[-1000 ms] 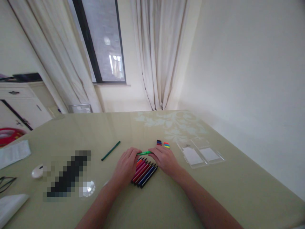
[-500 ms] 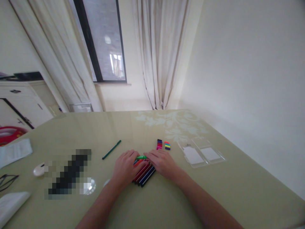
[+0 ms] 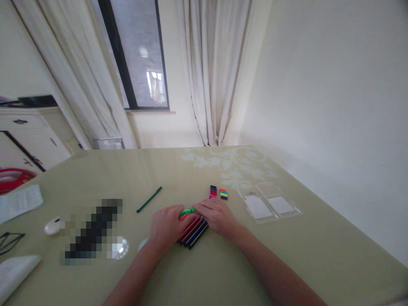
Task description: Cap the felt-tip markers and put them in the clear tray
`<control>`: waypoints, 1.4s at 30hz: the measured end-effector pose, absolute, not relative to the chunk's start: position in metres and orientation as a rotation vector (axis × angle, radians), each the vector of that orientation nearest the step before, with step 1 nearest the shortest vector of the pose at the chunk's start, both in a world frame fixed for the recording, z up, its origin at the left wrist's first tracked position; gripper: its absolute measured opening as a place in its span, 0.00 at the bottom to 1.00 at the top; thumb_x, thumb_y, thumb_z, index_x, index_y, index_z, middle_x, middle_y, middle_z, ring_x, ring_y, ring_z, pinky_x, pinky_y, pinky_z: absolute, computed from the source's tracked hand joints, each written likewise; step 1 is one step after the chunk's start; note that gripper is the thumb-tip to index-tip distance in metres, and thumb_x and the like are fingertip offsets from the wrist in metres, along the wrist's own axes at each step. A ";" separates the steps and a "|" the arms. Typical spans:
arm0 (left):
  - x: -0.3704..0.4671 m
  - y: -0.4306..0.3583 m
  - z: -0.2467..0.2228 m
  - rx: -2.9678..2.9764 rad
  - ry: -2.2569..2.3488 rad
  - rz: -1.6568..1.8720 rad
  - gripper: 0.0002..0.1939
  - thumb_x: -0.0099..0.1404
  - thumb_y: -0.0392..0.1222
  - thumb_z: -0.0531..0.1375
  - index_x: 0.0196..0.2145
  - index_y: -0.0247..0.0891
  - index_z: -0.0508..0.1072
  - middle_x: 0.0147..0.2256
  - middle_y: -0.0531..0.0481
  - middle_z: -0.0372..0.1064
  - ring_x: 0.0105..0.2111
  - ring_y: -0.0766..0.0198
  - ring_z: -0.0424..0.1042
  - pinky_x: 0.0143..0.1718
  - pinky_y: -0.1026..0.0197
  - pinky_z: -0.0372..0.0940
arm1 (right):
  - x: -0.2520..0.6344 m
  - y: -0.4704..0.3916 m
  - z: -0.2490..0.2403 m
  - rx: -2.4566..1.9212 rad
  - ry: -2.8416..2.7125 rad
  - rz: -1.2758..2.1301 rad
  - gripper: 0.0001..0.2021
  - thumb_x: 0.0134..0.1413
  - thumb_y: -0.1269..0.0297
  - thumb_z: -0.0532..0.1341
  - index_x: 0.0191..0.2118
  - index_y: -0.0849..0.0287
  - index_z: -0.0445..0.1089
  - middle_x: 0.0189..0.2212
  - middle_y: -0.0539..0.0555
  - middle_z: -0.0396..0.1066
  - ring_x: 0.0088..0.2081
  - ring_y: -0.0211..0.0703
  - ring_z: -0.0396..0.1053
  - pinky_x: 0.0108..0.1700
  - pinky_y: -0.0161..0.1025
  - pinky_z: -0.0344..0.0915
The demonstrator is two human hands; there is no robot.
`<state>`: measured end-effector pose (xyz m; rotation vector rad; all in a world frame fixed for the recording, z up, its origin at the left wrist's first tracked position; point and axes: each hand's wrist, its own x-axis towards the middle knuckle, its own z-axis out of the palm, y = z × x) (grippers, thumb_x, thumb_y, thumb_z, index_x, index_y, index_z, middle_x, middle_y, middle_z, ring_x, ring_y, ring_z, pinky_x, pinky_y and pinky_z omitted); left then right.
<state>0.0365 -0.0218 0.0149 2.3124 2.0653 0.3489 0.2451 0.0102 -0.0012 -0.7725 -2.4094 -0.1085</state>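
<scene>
- Green marker (image 3: pixel 187 211): I have it between my two hands, at the far end of the bundled markers (image 3: pixel 195 236) on the bench (image 3: pixel 207 280); whether it touches them I can't tell.
- My left hand (image 3: pixel 166 227) grips its left end, and my right hand (image 3: pixel 219 217) pinches the right end.
- I judge the step to be working a cap at one end, since loose caps (image 3: pixel 213 191) lie just beyond my right hand; pulling or pushing, I can't tell.
- The next move would call for a firm left hold and a straight right-hand motion along the barrel.
- Its long axis runs mostly left to right, the right end slightly farther from me, at a shallower slant than the bundle.
- My fingers hide both ends, so which way the tip points I can't tell.
</scene>
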 end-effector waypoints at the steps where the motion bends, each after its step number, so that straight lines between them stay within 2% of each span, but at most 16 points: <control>1: 0.036 -0.022 0.016 2.285 2.079 0.324 0.32 0.69 0.72 0.50 0.29 0.43 0.77 0.32 0.44 0.80 0.34 0.51 0.78 0.29 0.58 0.53 | 0.245 0.010 -0.001 -0.765 -2.402 -0.102 0.09 0.70 0.68 0.60 0.51 0.56 0.76 0.42 0.55 0.81 0.42 0.45 0.76 0.45 0.39 0.68; 5: 0.031 -0.017 0.017 2.221 2.114 0.294 0.35 0.68 0.74 0.48 0.28 0.42 0.76 0.31 0.44 0.79 0.34 0.51 0.77 0.29 0.58 0.53 | 0.249 0.013 0.001 -0.796 -2.327 -0.033 0.10 0.71 0.66 0.59 0.51 0.56 0.76 0.43 0.55 0.81 0.43 0.45 0.77 0.47 0.39 0.69; 9: 0.016 -0.008 0.014 2.139 2.237 0.339 0.33 0.70 0.72 0.47 0.32 0.41 0.74 0.34 0.44 0.78 0.36 0.52 0.77 0.32 0.58 0.58 | 0.268 0.026 0.011 -1.072 -2.150 0.124 0.09 0.70 0.64 0.60 0.50 0.55 0.76 0.44 0.55 0.81 0.44 0.46 0.77 0.48 0.40 0.68; 13: -0.001 -0.001 0.009 2.019 2.389 0.278 0.32 0.74 0.67 0.43 0.35 0.40 0.75 0.37 0.42 0.78 0.40 0.47 0.78 0.38 0.54 0.64 | 0.299 0.043 0.020 -1.378 -2.009 0.259 0.07 0.66 0.64 0.63 0.47 0.56 0.75 0.37 0.52 0.80 0.37 0.44 0.76 0.40 0.38 0.66; 17: -0.006 0.000 0.005 2.022 2.442 0.215 0.30 0.76 0.61 0.44 0.35 0.39 0.76 0.38 0.39 0.78 0.43 0.45 0.78 0.42 0.50 0.66 | 0.320 0.053 0.017 -1.422 -2.151 0.313 0.04 0.61 0.68 0.64 0.42 0.57 0.76 0.35 0.52 0.78 0.35 0.42 0.73 0.40 0.37 0.63; 21: -0.005 0.001 0.004 2.027 2.376 0.236 0.29 0.76 0.60 0.45 0.31 0.40 0.76 0.35 0.42 0.78 0.38 0.48 0.78 0.39 0.52 0.66 | 0.326 0.054 0.009 -1.418 -2.290 0.305 0.04 0.54 0.73 0.65 0.36 0.58 0.75 0.34 0.52 0.74 0.35 0.41 0.69 0.39 0.36 0.60; 24: -0.008 0.003 0.004 1.948 2.306 0.291 0.28 0.76 0.59 0.46 0.30 0.42 0.75 0.33 0.44 0.77 0.35 0.52 0.77 0.37 0.54 0.65 | 0.326 0.054 0.006 -1.427 -2.338 0.321 0.04 0.52 0.73 0.66 0.34 0.59 0.75 0.35 0.52 0.73 0.36 0.41 0.69 0.39 0.35 0.59; 26: -0.014 0.006 0.002 1.940 2.368 0.389 0.23 0.76 0.55 0.47 0.35 0.41 0.76 0.38 0.43 0.78 0.40 0.51 0.77 0.40 0.54 0.66 | 0.326 0.054 0.006 -1.443 -2.358 0.317 0.03 0.53 0.73 0.66 0.33 0.59 0.74 0.34 0.52 0.72 0.36 0.42 0.68 0.39 0.36 0.59; 28: -0.024 0.008 -0.002 1.934 2.530 0.489 0.18 0.75 0.50 0.50 0.45 0.39 0.76 0.46 0.40 0.76 0.48 0.47 0.74 0.46 0.52 0.66 | 0.327 0.054 0.007 -1.465 -2.362 0.306 0.03 0.54 0.74 0.65 0.33 0.59 0.74 0.33 0.52 0.72 0.36 0.42 0.68 0.39 0.36 0.59; 30: -0.034 0.010 -0.007 1.884 2.650 0.506 0.18 0.74 0.49 0.52 0.52 0.37 0.73 0.52 0.37 0.73 0.53 0.43 0.70 0.49 0.48 0.66 | 0.327 0.054 0.007 -1.491 -2.353 0.288 0.04 0.54 0.74 0.65 0.33 0.59 0.73 0.33 0.52 0.72 0.36 0.42 0.69 0.39 0.36 0.59; 33: -0.045 0.013 -0.014 1.829 2.628 0.432 0.16 0.74 0.48 0.53 0.49 0.38 0.74 0.50 0.38 0.73 0.53 0.40 0.69 0.48 0.45 0.66 | 0.325 0.055 0.007 -1.528 -2.348 0.243 0.03 0.57 0.73 0.64 0.33 0.59 0.73 0.34 0.52 0.72 0.35 0.41 0.69 0.39 0.36 0.60; 35: -0.044 0.016 -0.015 1.874 2.547 0.469 0.14 0.75 0.46 0.51 0.45 0.38 0.74 0.47 0.39 0.74 0.51 0.42 0.71 0.48 0.45 0.66 | 0.318 0.052 0.009 -1.511 -2.343 0.209 0.03 0.61 0.70 0.63 0.35 0.59 0.73 0.35 0.53 0.73 0.37 0.42 0.70 0.40 0.37 0.61; 37: -0.035 0.017 -0.013 1.971 2.385 0.618 0.14 0.76 0.44 0.50 0.45 0.38 0.73 0.45 0.41 0.75 0.48 0.47 0.73 0.49 0.48 0.66 | 0.306 0.046 0.012 -1.445 -2.333 0.186 0.05 0.66 0.64 0.62 0.41 0.58 0.75 0.40 0.54 0.74 0.40 0.44 0.72 0.43 0.38 0.64; 40: -0.008 0.012 -0.007 2.197 2.013 0.785 0.12 0.76 0.43 0.50 0.46 0.40 0.72 0.44 0.44 0.77 0.46 0.53 0.74 0.50 0.53 0.66 | 0.282 0.034 0.012 -1.299 -2.324 0.161 0.20 0.68 0.56 0.62 0.61 0.56 0.67 0.50 0.58 0.74 0.47 0.47 0.74 0.49 0.40 0.68; 41: 0.001 0.008 -0.006 2.296 1.922 0.768 0.12 0.76 0.43 0.50 0.45 0.41 0.72 0.44 0.45 0.77 0.45 0.53 0.74 0.50 0.52 0.65 | 0.273 0.030 0.011 -1.251 -2.326 0.144 0.24 0.69 0.55 0.62 0.65 0.55 0.63 0.52 0.58 0.74 0.48 0.47 0.74 0.49 0.40 0.68; 42: 0.010 0.004 -0.005 2.397 1.836 0.749 0.12 0.76 0.42 0.50 0.45 0.41 0.73 0.44 0.45 0.77 0.45 0.54 0.74 0.50 0.52 0.64 | 0.265 0.026 0.008 -1.189 -2.357 0.112 0.24 0.70 0.56 0.61 0.66 0.54 0.62 0.52 0.58 0.74 0.48 0.47 0.74 0.49 0.40 0.69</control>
